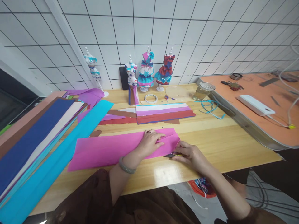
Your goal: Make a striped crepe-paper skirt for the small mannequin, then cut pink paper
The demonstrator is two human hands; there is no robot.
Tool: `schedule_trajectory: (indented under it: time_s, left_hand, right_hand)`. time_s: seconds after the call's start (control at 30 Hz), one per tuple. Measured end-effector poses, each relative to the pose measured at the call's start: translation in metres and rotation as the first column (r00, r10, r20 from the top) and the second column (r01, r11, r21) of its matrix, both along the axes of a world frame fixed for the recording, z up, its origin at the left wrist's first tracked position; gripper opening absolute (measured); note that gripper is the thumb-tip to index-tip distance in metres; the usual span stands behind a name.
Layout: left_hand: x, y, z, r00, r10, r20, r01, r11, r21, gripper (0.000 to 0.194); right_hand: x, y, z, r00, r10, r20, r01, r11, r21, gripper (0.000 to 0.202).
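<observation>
A long pink sheet lies across the wooden table, its right end creased and slightly raised. My left hand rests on top of it with fingers spread. At the sheet's right end is my right hand, fingers bent around a dark tool with a yellow part; the tool looks like scissors or a cutter, mostly hidden by the fingers. The fingertips of this hand also touch the pink edge. Behind the sheet lie layered strips in white, purple and red.
Blue, brown and turquoise sheets fan out at the left. Small dressed mannequins stand along the wall beside a black phone. A tape roll, a jar and turquoise cord lie farther back. An orange surface adjoins at right.
</observation>
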State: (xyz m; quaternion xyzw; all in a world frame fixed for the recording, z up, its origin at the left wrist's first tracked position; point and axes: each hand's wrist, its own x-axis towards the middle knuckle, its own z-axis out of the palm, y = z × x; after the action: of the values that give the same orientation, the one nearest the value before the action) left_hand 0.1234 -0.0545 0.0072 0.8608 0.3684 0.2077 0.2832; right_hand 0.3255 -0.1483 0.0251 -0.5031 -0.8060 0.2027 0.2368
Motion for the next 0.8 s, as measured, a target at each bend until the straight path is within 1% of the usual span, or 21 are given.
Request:
schedule_trajectory:
  time_s: [0.43, 0.57, 0.8]
  left_hand:
    - [-0.0008, -0.0002, 0.0021, 1.000, -0.016, 0.005, 0.016, 1.000, -0.008, 0.033]
    - [-0.0009, -0.0003, 0.0021, 1.000, -0.017, 0.005, 0.017, 1.000, -0.023, 0.033]
    - [-0.0011, -0.0005, 0.0006, 1.000, -0.015, 0.017, 0.015, 1.000, 0.000, 0.032]
  right_hand:
    - [-0.0004, -0.0040, -0.0016, 0.999, 0.006, -0.047, -0.006, 1.000, 0.005, 0.021]
    - [-0.0002, -0.0054, -0.0007, 1.000, 0.001, -0.010, -0.001, 1.000, -0.001, 0.024]
    - [-0.0090, -0.0039, 0.0017, 0.999, -0.003, 0.041, 0.002, 1.000, 0.019, 0.025]
